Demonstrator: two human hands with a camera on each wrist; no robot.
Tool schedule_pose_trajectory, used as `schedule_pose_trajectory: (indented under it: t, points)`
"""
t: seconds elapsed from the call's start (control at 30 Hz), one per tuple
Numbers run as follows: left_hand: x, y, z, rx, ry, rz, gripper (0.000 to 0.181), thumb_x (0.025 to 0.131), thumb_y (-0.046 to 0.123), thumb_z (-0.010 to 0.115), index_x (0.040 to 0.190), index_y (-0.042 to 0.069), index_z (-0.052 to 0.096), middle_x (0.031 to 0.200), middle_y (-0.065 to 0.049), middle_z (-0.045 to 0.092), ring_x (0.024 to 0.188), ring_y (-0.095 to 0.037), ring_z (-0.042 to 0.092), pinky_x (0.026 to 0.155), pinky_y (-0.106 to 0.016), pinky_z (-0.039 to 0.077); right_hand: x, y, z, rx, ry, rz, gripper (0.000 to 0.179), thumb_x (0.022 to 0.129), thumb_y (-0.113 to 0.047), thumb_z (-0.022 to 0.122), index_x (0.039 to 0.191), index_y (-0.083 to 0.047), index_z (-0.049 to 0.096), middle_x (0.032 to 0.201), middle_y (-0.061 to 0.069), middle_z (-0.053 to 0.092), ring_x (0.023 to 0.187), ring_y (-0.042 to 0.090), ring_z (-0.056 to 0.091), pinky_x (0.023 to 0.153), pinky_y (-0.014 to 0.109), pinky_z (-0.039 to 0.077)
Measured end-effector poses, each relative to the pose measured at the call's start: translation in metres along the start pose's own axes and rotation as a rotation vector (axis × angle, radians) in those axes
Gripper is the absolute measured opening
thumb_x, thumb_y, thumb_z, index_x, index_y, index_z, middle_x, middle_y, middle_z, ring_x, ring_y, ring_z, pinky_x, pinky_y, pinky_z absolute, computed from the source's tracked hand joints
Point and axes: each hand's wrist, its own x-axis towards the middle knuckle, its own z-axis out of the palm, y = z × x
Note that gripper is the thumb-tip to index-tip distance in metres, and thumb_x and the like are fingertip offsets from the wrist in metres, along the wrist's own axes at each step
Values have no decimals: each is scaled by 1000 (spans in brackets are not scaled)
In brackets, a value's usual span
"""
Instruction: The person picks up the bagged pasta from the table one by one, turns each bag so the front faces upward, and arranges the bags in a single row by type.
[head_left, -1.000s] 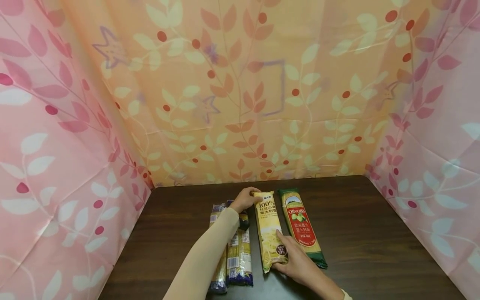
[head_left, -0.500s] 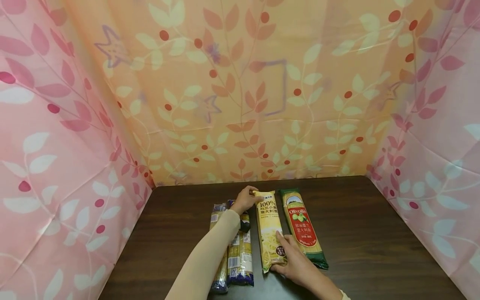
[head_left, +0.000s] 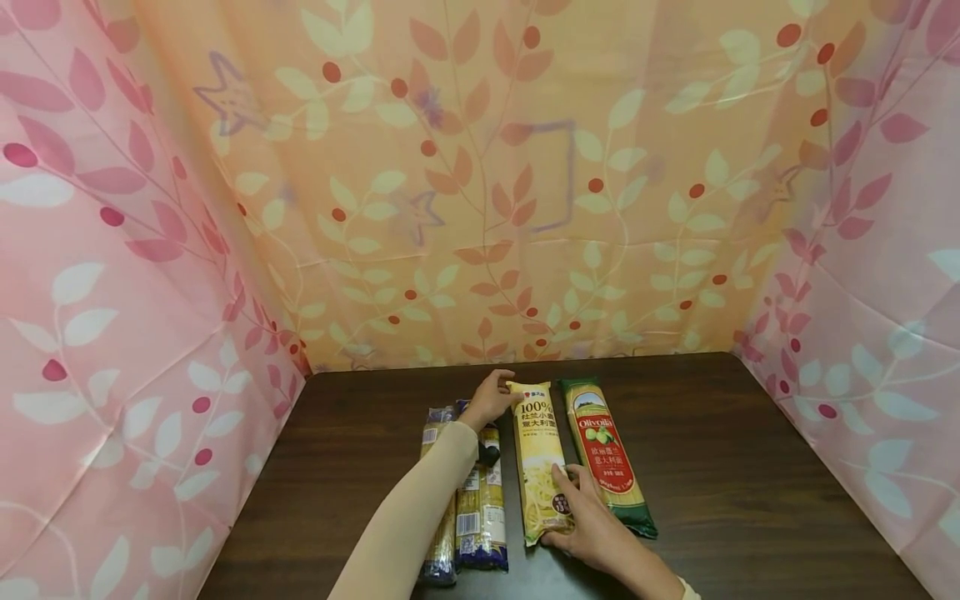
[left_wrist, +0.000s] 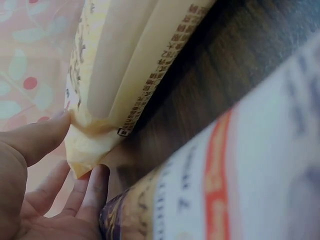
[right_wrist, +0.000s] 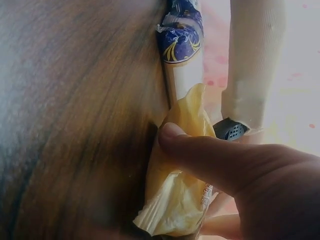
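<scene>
A yellow pasta pack (head_left: 537, 450) lies lengthwise near the middle of the dark table, printed face up. At its far end is my left hand (head_left: 491, 400), with a thumb tip touching the wrapper and the fingers spread loosely past the crimped end (left_wrist: 92, 150) in the left wrist view. My right hand (head_left: 596, 521) holds the near end between thumb and fingers; its thumb (right_wrist: 172, 135) presses the wrapper in the right wrist view. To the right lies a red-labelled Olivoilà pasta pack (head_left: 603, 450) with green ends. Two purple-ended pasta packs lie left, one (head_left: 480, 517) partly under the left forearm.
The outer purple-ended pack (head_left: 441, 533) is partly covered by the left sleeve (head_left: 408, 508). A dark wooden table (head_left: 712, 467) carries the packs. Orange and pink leaf-printed curtains (head_left: 480, 183) enclose its back and sides.
The yellow pack stays in place. My left index finger has lifted slightly from the pack's far corner, widening the gap to the thumb. My right hand has hardly moved.
</scene>
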Motion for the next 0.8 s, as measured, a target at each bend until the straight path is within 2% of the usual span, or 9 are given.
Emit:
schedule_pose_trajectory:
  t: [0.2, 0.3, 0.47, 0.63, 0.8]
  points:
    - [-5, -1, -14, -21, -30, 34, 56, 106, 15, 72, 155, 1, 50, 145, -22, 55, 134, -38, 57, 106, -52, 53, 0, -2, -1, 6, -19, 3, 108, 75, -26, 102, 163, 0, 44, 158, 31, 33, 145, 53, 35, 102, 70, 48]
    - [-10, -1, -24, 12, -49, 70, 50, 107, 14, 69, 153, 0, 53, 144, -21, 58, 134, -39, 57, 107, -54, 52, -1, -3, -1, -20, -12, 4, 108, 75, -27, 102, 162, -1, 45, 160, 30, 33, 147, 53, 34, 104, 72, 46]
    - [-20, -2, -40, 172, -61, 122, 39, 108, 16, 68, 145, 7, 62, 141, -15, 63, 133, -37, 59, 104, -55, 52, -2, -7, -4, -118, -17, -25, 111, 72, -37, 103, 161, -2, 48, 165, 27, 33, 149, 51, 33, 108, 76, 39]
    - [-33, -4, -53, 343, -76, 148, 36, 108, 17, 68, 143, 6, 65, 142, -17, 61, 134, -38, 57, 108, -55, 49, -6, -11, -5, -153, -67, -131, 115, 73, -44, 101, 162, -1, 44, 168, 27, 31, 152, 52, 29, 112, 80, 29]
    - [-43, -8, -61, 505, -113, 155, 42, 106, 27, 72, 142, 7, 66, 143, -18, 60, 135, -38, 56, 110, -55, 49, -4, -18, 0, -136, -65, -238, 107, 78, -46, 98, 160, 0, 47, 163, 23, 40, 149, 49, 35, 114, 75, 33]
